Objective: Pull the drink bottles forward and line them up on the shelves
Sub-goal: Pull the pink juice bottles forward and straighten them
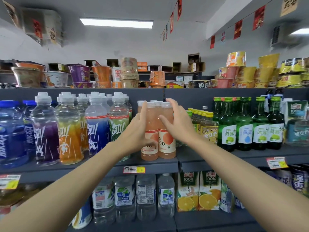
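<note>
Flanking hands: left hand (138, 131), right hand (179, 125), both spread wide
Pink bottles (167, 146): two in front, between the hands

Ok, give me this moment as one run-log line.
pink juice bottles: at shelf front | left hand: fingers straight, touching left bottle | right hand: fingers spread at right bottle

The single view comes from a wide-angle camera worn on the person's head, facing a store shelf unit squarely and from close in, near enough that the left hand (134, 131) and right hand (179, 124) reach the middle shelf (160, 166) at frame centre. It sits about level with that shelf, taking in the ceiling light (116, 22) above and a lower shelf (209, 218) below.
</note>
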{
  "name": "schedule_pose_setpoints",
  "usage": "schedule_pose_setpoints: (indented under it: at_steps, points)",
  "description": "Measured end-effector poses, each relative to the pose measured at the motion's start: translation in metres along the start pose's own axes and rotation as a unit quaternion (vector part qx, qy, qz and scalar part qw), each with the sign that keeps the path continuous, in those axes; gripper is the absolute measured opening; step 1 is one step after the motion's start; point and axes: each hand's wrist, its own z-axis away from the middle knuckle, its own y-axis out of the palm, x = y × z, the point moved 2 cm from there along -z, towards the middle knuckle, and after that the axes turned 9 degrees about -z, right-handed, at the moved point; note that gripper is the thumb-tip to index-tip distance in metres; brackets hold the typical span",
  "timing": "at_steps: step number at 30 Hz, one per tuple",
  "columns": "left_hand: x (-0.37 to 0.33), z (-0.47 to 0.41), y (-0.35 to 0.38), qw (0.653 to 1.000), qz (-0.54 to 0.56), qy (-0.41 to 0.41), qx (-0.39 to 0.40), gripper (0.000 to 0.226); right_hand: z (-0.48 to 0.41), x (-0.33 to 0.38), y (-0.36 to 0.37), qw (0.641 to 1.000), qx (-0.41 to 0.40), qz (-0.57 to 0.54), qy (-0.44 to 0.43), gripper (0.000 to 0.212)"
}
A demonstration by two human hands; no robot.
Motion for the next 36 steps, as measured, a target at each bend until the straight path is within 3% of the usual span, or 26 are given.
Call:
schedule_pose_setpoints:
  at_steps: [5, 11, 14, 22, 36]
  points:
    - [0.001, 0.025, 0.020, 0.999, 0.031, 0.020, -0.003, 0.157, 0.043, -0.012, 0.010, 0.998, 0.062, -0.002, -0.008, 0.113]
    - [0.002, 0.041, 0.031, 0.995, 0.090, -0.021, -0.026, 0.143, 0.074, -0.029, 0.012, 0.986, 0.140, -0.089, 0.034, 0.139]
    - [0.002, 0.049, 0.037, 0.990, 0.127, -0.055, -0.036, 0.133, 0.074, -0.031, 0.012, 0.983, 0.145, -0.102, 0.041, 0.142]
    - [0.011, 0.056, 0.050, 0.991, 0.086, -0.104, -0.016, 0.138, 0.072, -0.039, 0.014, 0.978, 0.169, -0.112, 0.050, 0.147]
    - [0.004, 0.063, 0.043, 0.992, 0.024, -0.126, -0.021, 0.127, 0.072, -0.035, 0.026, 0.982, 0.162, -0.096, 0.028, 0.144]
